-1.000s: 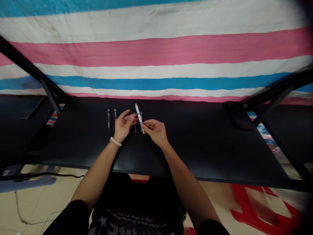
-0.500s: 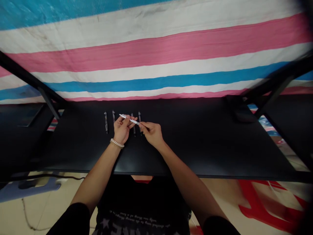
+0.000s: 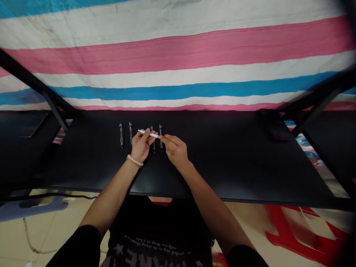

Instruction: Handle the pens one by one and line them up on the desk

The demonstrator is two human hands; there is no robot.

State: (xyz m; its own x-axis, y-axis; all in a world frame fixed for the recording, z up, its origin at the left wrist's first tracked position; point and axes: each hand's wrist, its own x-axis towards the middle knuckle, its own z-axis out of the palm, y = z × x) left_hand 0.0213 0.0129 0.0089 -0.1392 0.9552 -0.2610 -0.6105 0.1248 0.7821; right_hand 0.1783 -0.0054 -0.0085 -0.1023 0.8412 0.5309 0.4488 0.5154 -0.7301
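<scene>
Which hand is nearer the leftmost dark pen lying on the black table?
Left. The left hand sits just right of the leftmost dark pen; the right hand is farther right.

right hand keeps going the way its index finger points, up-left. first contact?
Likely the white pen that the right hand already pinches at one end; beyond it, the left hand gripping the same pen. Depth is hard to judge here.

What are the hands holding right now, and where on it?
A white pen, held level: left hand pinches its middle, right hand fingertips grip its right end.
</scene>
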